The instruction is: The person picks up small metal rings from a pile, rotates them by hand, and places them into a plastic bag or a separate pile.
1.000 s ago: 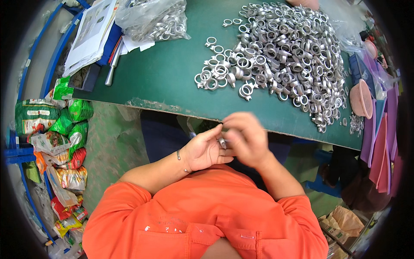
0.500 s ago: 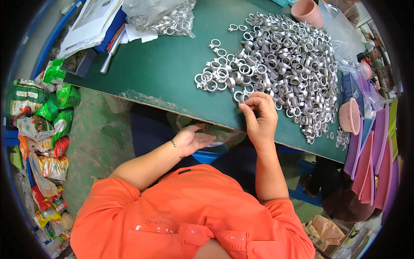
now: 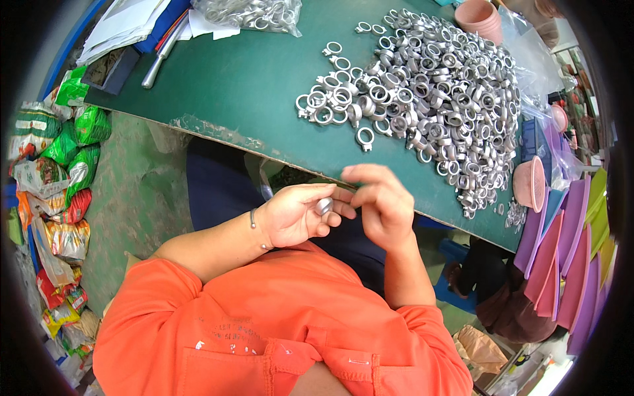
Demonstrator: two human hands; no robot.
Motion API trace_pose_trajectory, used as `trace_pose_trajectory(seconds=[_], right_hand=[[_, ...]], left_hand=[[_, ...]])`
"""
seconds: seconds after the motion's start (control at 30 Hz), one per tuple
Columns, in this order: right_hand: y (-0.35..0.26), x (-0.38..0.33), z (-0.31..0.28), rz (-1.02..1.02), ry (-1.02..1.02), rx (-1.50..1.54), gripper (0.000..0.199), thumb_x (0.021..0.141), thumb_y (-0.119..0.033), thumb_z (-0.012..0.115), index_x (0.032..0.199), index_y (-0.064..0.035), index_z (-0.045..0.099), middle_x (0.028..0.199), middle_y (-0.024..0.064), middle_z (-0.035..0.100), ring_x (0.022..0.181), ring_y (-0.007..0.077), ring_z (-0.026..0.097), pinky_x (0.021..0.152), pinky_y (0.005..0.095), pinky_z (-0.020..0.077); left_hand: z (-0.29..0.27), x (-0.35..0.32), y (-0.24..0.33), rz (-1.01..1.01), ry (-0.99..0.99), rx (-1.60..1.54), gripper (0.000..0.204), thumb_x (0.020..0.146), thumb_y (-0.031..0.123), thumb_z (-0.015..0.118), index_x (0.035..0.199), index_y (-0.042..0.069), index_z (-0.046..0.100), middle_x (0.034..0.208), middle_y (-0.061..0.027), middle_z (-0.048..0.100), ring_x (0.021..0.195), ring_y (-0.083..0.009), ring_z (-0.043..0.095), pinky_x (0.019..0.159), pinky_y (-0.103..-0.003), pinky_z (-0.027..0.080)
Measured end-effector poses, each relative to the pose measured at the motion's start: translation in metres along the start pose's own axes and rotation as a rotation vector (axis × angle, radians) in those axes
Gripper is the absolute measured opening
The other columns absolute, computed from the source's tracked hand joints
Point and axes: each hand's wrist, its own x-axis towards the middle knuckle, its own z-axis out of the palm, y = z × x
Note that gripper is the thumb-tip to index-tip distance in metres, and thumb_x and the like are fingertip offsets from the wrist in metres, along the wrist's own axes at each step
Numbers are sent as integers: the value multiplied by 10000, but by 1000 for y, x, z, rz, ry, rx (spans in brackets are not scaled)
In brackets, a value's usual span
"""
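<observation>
My left hand cups a small metal ring in a loose grip. Right hand curled, fingertips touching the left's; contents unclear. Ring pile on green surface above.

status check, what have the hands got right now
Left hand cupping a small metal ring part. Right hand touching left fingertips. Heap of metal rings on green table.

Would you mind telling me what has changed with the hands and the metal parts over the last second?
The right hand, which half a second ago reached up to the pile of metal rings at the table edge, has come back down to meet the left hand below the green table. The left hand, open and empty then, now has a small metal piece in its fingers. The pile, the bag of parts and the pink cups stayed put.
</observation>
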Motion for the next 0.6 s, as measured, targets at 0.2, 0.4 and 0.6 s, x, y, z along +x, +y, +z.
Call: trace_pose_trajectory(seconds=[0.2,0.4,0.6], right_hand=[[18,21,7,299,121,-530,125,769,-35,642,882,-13,593,867,136,518,799,302,512,687,384,420],[25,8,0,277,113,-465,189,718,17,655,868,-7,543,900,129,539,814,289,528,724,350,440],[8,0,-2,590,375,553,418,791,32,623,1182,-18,484,973,46,519,849,111,501,758,230,433]], left_hand=[[26,-7,4,102,58,62,372,948,167,378,1234,-55,462,1174,-181,550,1076,-233,550,863,-330,471],[37,-17,3,323,73,396,506,806,-87,515,1295,-17,407,1285,-162,476,1233,-256,436,1019,-355,366],[47,-15,0,584,73,748,604,809,-138,439,1364,45,285,1368,-139,371,1285,-245,364,1050,-345,305]])
